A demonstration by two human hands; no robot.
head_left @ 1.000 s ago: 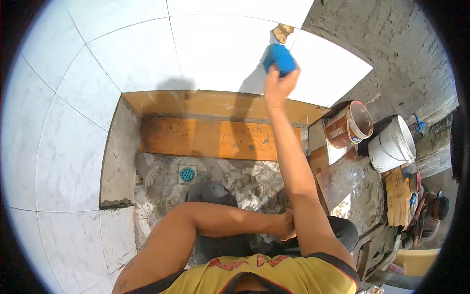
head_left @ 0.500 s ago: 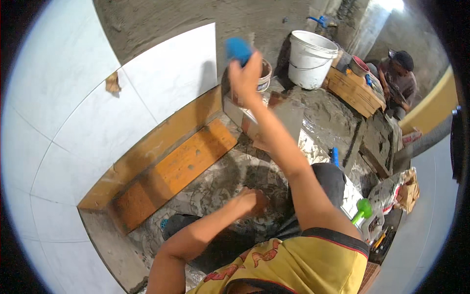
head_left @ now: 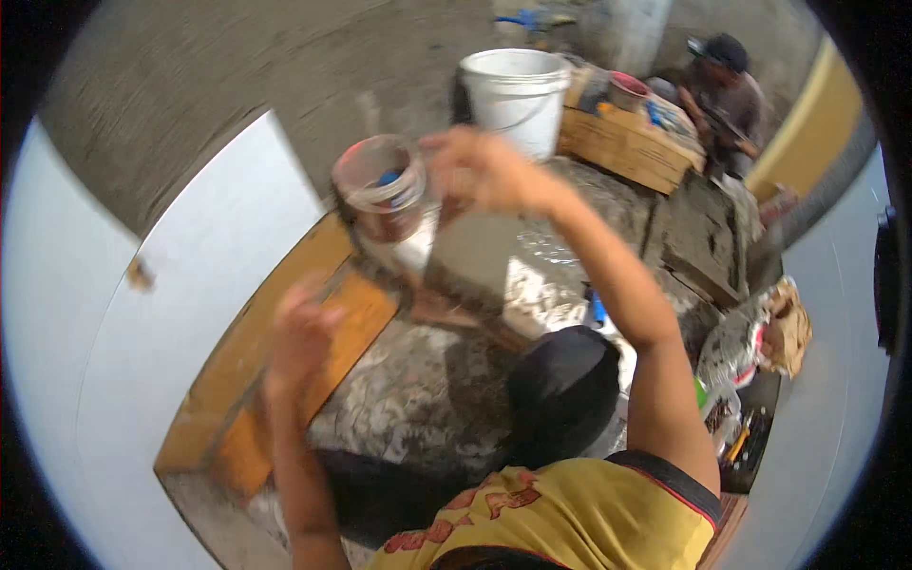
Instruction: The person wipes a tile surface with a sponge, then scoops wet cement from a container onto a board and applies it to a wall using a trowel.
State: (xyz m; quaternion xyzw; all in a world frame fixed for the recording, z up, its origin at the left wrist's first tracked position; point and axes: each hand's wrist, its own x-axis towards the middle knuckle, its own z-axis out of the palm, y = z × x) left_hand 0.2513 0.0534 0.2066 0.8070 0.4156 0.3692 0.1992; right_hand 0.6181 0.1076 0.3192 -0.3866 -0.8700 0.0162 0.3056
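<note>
My right hand (head_left: 489, 173) is raised beside a small plastic bucket (head_left: 378, 176), its fingers apart and holding nothing I can see. Inside that bucket, a small blue thing (head_left: 388, 178) shows. It looks like a sponge or cloth, though blur hides its exact kind. My left hand (head_left: 306, 328), smeared by motion, is over an orange-brown board (head_left: 366, 304) at the foot of the wall. Its fingers look spread, with nothing visible in them. Close by on the left stands a white wall tile (head_left: 237, 195) against grey plaster.
A large white bucket (head_left: 518, 100) stands at the back, beside a wooden box (head_left: 627, 147) bearing a red-rimmed pot (head_left: 627, 90). Another person (head_left: 727, 100) crouches at the far right. A mortar-filled tray (head_left: 703, 237) and a tool container (head_left: 746, 437) lie to my right.
My right hand has let go of the blue thing, now seen in the small bucket. My left hand has risen leftward from near my knees. The head view has shifted.
</note>
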